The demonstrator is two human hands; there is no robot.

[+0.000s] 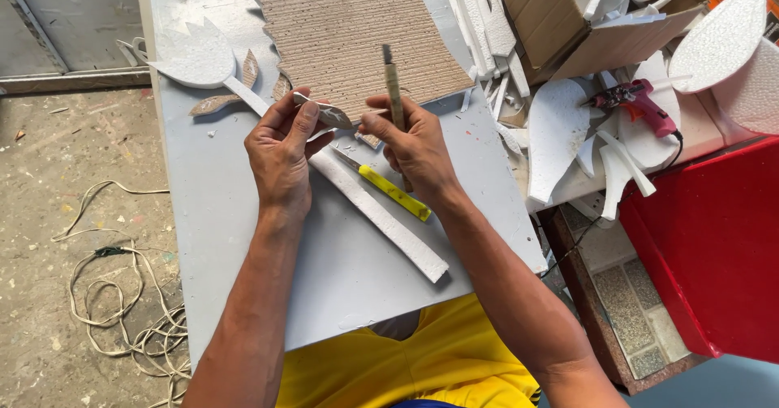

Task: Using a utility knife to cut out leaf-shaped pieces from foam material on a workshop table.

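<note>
Grey concrete floor with a tangle of pale cord (122,311) lies at nine o'clock of a light grey work board (243,238) that fills the middle. At twelve o'clock on it rests a ribbed brown cardboard sheet (349,35), and at two o'clock a heap of white foam offcuts (560,132) surrounds a pink glue gun (637,104). Both forearms reach up from six o'clock, wrists bent inward. A long white foam strip (381,217) runs diagonally under the hands, a yellow-handled cutter (393,191) lying on it. The left hand (280,161) is closed, pinching a small leaf-shaped piece (324,113) between thumb and fingers. The right hand (418,148) is curled around an upright slim cutter knife (394,92), touching the piece's tip.
</note>
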